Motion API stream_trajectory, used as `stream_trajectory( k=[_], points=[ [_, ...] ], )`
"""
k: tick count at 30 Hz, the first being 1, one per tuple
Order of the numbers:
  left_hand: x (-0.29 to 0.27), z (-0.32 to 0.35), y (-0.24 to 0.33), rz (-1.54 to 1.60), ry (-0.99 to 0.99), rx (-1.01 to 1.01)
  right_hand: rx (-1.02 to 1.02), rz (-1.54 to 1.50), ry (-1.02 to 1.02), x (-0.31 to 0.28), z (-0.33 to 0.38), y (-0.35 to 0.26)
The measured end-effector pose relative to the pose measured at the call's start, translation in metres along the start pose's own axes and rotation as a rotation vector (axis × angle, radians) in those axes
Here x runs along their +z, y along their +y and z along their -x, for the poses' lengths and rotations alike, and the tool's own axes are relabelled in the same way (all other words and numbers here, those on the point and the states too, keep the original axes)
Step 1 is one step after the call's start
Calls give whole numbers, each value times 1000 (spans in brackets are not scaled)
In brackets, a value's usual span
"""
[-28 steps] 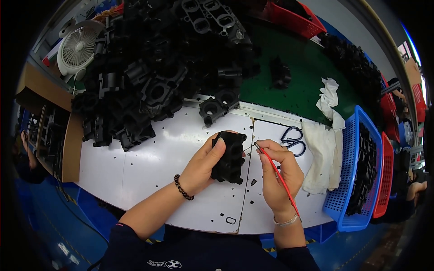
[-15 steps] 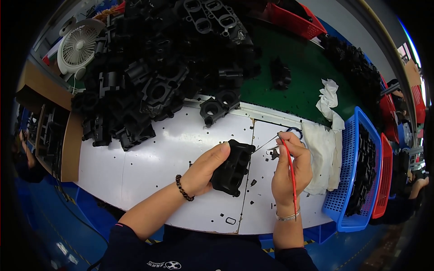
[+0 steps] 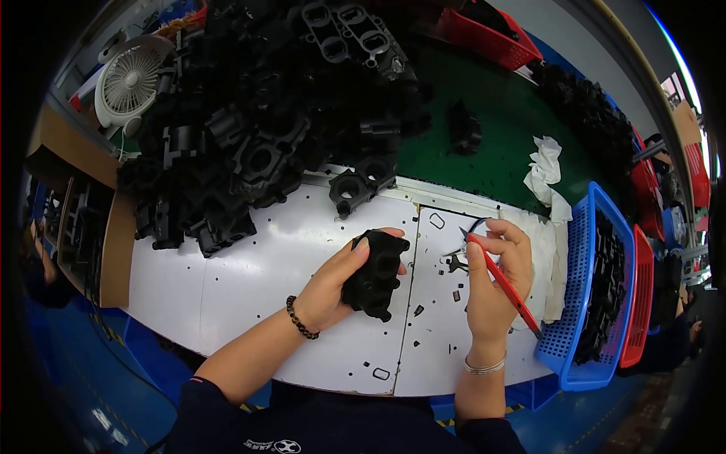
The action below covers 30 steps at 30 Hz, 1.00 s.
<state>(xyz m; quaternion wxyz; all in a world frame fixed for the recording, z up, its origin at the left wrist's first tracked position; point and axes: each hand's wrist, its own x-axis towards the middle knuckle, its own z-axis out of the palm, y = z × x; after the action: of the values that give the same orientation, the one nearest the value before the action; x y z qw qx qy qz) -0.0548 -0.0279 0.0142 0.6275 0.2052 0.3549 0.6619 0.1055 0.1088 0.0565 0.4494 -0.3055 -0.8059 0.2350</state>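
Note:
My left hand (image 3: 330,285) is closed round a black molded plastic part (image 3: 372,274) with round hollows, held above the white tabletop. Its thumb lies on the near side and its fingertips show beyond the far side. To the right, my right hand (image 3: 495,291) grips a slim red-handled craft knife (image 3: 505,282) like a pen. The pointed dark blade is up and to the left, apart from the part. A thin black ring-shaped trimming (image 3: 437,221) lies on the table beyond the gap between my hands. Small black scraps (image 3: 419,310) are scattered below it.
A large heap of black parts (image 3: 227,144) fills the far left. On the right stands a blue basket (image 3: 556,352) holding black parts, with a white cloth (image 3: 556,280) beside it. A crumpled tissue (image 3: 543,163), a cardboard box (image 3: 117,250) and a white fan (image 3: 132,79) flank the bench.
The black part has turned and shifted slightly left in my left hand. My right hand has tipped the knife to a slant. The thin strand between my hands is gone; a ring-shaped trimming now shows on the table.

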Motion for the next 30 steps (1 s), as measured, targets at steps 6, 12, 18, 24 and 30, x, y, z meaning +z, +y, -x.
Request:
stream_trajectory(
  k=[6,12,18,24,30],
  points=[
    [-6,1,1,259,-35,14,300,-644,-331,4,16,-21],
    [-6,0,2,365,-32,44,170,-723,-483,12,23,-28],
    [-7,1,0,283,1,67,148,-613,-591,12,23,-35],
    [-7,0,0,204,8,88,156,-585,-625,14,25,-39],
    [-4,0,-1,128,50,101,172,-572,-647,14,26,-40]
  ],
)
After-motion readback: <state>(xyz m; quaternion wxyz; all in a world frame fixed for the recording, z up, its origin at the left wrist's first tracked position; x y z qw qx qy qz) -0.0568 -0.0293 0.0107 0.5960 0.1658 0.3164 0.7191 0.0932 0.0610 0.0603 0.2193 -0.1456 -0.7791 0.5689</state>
